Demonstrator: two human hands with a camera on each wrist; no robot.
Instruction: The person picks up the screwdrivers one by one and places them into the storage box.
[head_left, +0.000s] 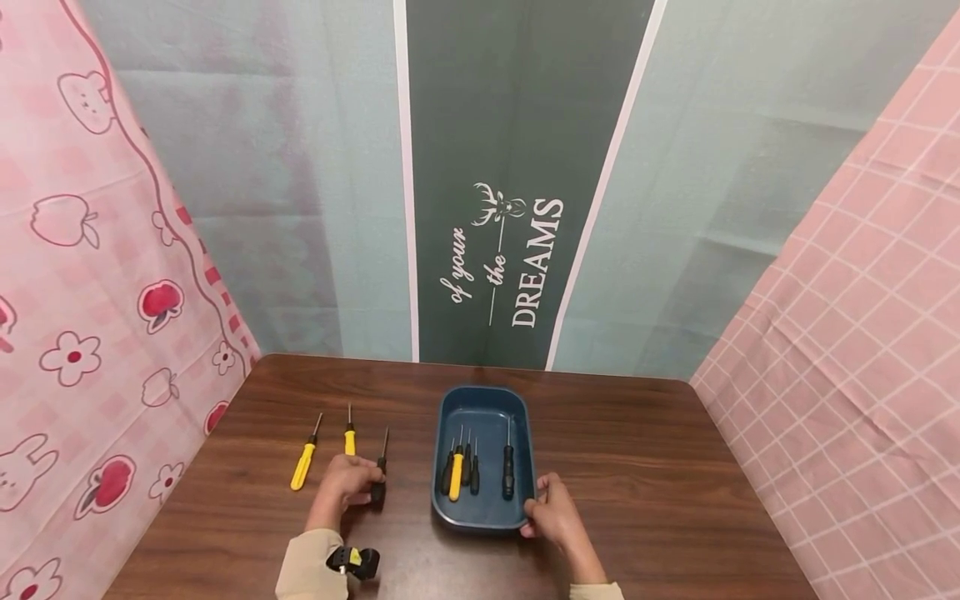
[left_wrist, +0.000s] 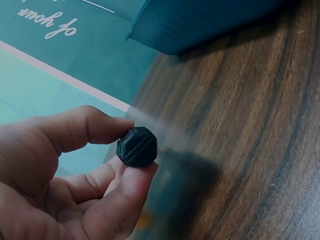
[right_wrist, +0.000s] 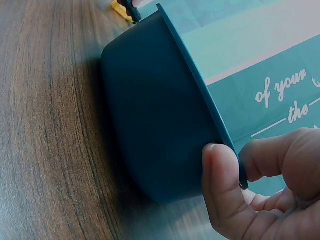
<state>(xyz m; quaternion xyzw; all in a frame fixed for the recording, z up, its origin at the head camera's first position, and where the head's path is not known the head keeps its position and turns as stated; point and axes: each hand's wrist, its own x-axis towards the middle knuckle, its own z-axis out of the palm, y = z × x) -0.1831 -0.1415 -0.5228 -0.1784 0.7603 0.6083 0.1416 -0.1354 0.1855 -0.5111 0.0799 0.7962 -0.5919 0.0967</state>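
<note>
black screwdriver [left_wrist: 138,147] and blue tray rim [head_left: 482,527] in left and right hands [head_left: 349,480] [head_left: 555,512]

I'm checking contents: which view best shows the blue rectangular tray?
The head view: it looks into the blue rectangular tray, showing black- and yellow-handled screwdrivers inside. The right wrist view shows its outer wall and rim, pinched by the right hand; the left wrist, part of its outside.

Black screwdriver [left_wrist: 137,148], pinched, blue tray [right_wrist: 150,110], gripped

Wood-grain table [head_left: 637,467]; pink fruit-print cloth [head_left: 105,308] left, pink checked cloth [head_left: 855,333] right; white-lettered green curtain [head_left: 525,100] behind.
</note>
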